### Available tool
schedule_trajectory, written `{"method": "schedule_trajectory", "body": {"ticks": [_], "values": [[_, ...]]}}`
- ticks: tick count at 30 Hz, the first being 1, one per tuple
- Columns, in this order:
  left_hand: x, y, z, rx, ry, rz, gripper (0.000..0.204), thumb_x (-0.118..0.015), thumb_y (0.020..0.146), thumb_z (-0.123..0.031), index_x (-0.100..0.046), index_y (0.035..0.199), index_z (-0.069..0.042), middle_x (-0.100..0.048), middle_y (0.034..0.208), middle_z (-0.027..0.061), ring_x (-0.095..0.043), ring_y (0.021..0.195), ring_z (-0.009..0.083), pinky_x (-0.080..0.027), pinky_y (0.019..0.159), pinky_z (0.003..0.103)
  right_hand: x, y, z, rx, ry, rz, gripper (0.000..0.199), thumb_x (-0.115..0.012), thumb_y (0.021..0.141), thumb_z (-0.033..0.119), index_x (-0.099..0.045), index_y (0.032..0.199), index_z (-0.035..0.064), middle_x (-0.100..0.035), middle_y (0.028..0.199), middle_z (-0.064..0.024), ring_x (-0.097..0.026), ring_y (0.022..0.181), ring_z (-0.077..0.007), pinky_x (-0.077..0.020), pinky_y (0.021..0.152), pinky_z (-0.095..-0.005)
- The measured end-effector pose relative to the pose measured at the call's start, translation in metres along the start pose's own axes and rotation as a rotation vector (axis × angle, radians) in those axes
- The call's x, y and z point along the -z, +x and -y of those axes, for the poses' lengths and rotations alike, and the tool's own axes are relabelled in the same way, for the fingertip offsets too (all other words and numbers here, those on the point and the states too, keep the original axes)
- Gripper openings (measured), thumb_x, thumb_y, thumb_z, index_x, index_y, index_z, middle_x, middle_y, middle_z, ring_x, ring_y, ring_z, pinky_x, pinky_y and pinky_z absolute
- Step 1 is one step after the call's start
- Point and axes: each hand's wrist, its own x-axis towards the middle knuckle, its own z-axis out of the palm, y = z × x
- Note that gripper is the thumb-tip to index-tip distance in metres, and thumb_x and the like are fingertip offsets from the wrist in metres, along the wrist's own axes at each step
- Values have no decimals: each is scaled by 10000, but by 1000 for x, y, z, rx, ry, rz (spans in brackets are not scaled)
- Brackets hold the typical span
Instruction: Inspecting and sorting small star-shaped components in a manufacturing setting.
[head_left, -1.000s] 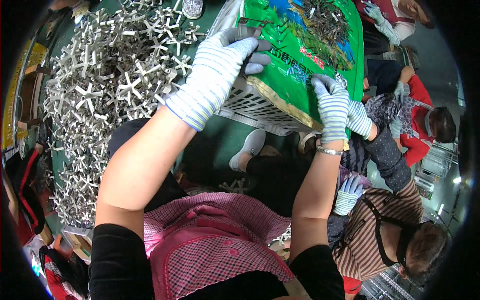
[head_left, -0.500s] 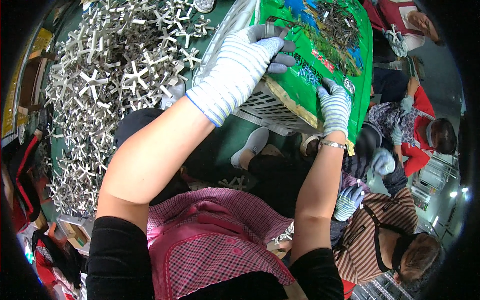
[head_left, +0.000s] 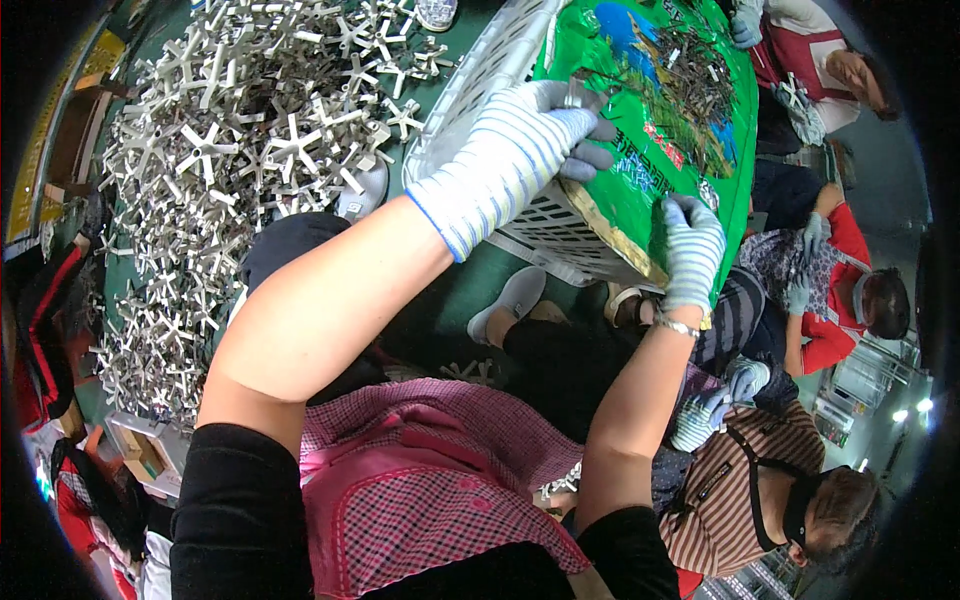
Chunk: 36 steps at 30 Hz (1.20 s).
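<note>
One small dark metal piece (head_left: 590,95) is the focus, pinched between the thumb and fingers of the left hand (head_left: 545,135), just over the near-left part of a green printed sheet (head_left: 612,205). That grip is closed and looks light; best keep it so, with the piece held by its ends and turned to the light, clear of the sheet so it doesn't snag. And the right hand (head_left: 692,240)? Fingers curled together by the sheet's near edge, though what they have hold of, if anything, I can't tell. A steadying touch there would probably stop the sheet slipping.

Farther up the sheet, a scattered heap of dark slivers (head_left: 697,75): well worth keeping the left wrist out of that. Underneath, a white lattice crate (head_left: 500,55) carries the lot, on a green floor (head_left: 465,270). Out to the left, a great sprawl of pale star-shaped parts (head_left: 260,150). Over on the right, a busy row: a co-worker in red sleeves (head_left: 828,340), another in a striped top (head_left: 745,490), and bright lamps (head_left: 900,415) beyond.
</note>
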Motion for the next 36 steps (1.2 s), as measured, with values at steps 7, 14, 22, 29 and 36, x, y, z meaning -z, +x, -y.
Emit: {"method": "schedule_trajectory", "body": {"ticks": [7,14,22,29,36], "values": [[-6,-1,10,107,60,59,242,-545,914,-144,-557,1088,24,-653,955,121,-640,745,149,-522,611,224,10,-21,71,159,724,-16,261,-653,828,206,-667,945,-27,-680,859,-95,-610,782,-131,-480,755,-273],[-21,-1,22,77,142,103,279,-558,907,-138,-542,1137,19,-643,964,95,-627,748,125,-494,592,202,-18,-14,67,151,945,-20,210,-647,825,157,-659,916,-33,-681,830,-117,-626,726,-142,-495,678,-280],[-32,-3,24,55,154,104,236,-548,907,-100,-543,1104,31,-638,918,77,-611,701,108,-507,589,212,-7,-13,61,184,952,14,187,-636,835,149,-656,896,-26,-676,762,-92,-616,692,-110,-492,633,-261],[-29,-6,24,6,227,108,200,-557,903,-100,-561,1068,13,-635,857,44,-605,673,84,-498,569,198,-18,-14,74,194,918,-123,183,-667,812,168,-656,845,-12,-648,770,-123,-631,665,-192,-503,608,-302],[-34,-14,23,-45,273,-6,203,-557,898,-105,-575,1062,14,-629,829,31,-589,656,67,-482,557,189,-22,-18,85,144,831,-228,182,-699,757,222,-658,778,47,-633,762,-123,-601,713,-265,-471,670,-369]]}}
